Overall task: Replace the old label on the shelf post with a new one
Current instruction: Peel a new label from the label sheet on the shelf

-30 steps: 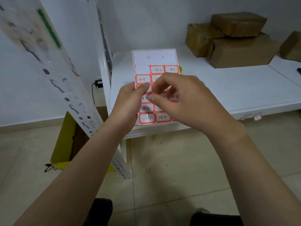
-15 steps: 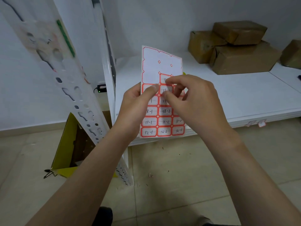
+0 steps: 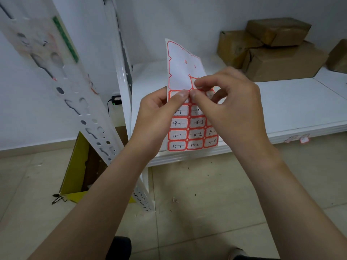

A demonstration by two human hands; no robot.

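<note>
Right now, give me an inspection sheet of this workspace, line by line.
Surface: white shelf board, bare at the front.
Job's things: label sheet held upright, top rows already peeled; shelf post leaning at left, worn label remnants on it.
Clutter: cardboard boxes at the shelf's back; yellow box on the floor; label scraps on the shelf edge.
Grippers: left hand grips the sheet; right hand pinches a label.
Cables: black cable to a small device.
Surroundings: white wall, tiled floor.

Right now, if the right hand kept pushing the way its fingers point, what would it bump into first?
The right hand points leftward; its fingertips already pinch the red-bordered white label sheet. Just beyond, it would probably meet the left hand's thumb, which looks to be almost touching.
</note>
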